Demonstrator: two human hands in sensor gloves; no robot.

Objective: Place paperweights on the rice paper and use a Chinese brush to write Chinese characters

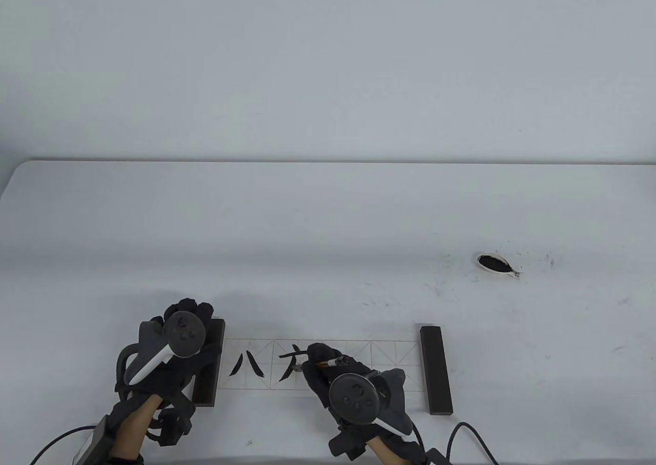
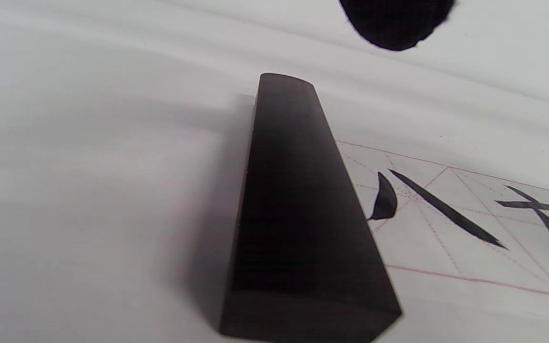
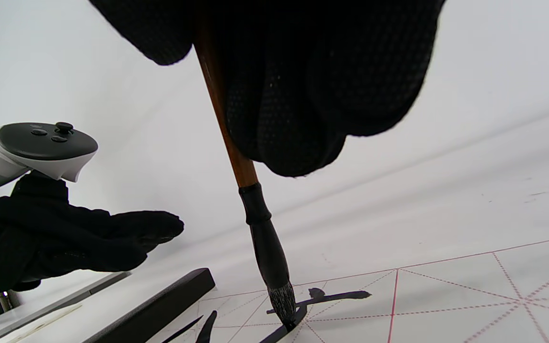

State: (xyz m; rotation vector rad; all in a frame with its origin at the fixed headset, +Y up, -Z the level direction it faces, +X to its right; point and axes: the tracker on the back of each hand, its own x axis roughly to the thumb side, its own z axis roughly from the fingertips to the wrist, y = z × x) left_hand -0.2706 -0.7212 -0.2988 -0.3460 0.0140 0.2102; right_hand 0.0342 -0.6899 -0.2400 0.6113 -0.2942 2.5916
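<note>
A strip of gridded rice paper [image 1: 389, 362] lies near the table's front edge, held at each end by a dark bar. My left hand [image 1: 190, 315] hovers with straight fingers over the left paperweight [image 1: 214, 378], apparently not touching it; this hand [image 3: 127, 238] also shows in the right wrist view. The right paperweight [image 1: 435, 378] lies alone. My right hand [image 1: 316, 363] grips the brown-handled brush [image 3: 246, 181]. The brush's inked tip [image 3: 286, 312] touches the paper on the second character [image 1: 289, 365]. A finished two-stroke character [image 2: 427, 209] sits beside the left paperweight [image 2: 298, 214].
A small white ink dish [image 1: 494, 263] with black ink sits at the far right, with ink specks scattered around it. Cables trail from both wrists at the bottom edge. Right of the brush lie unmarked paper squares [image 3: 470, 295].
</note>
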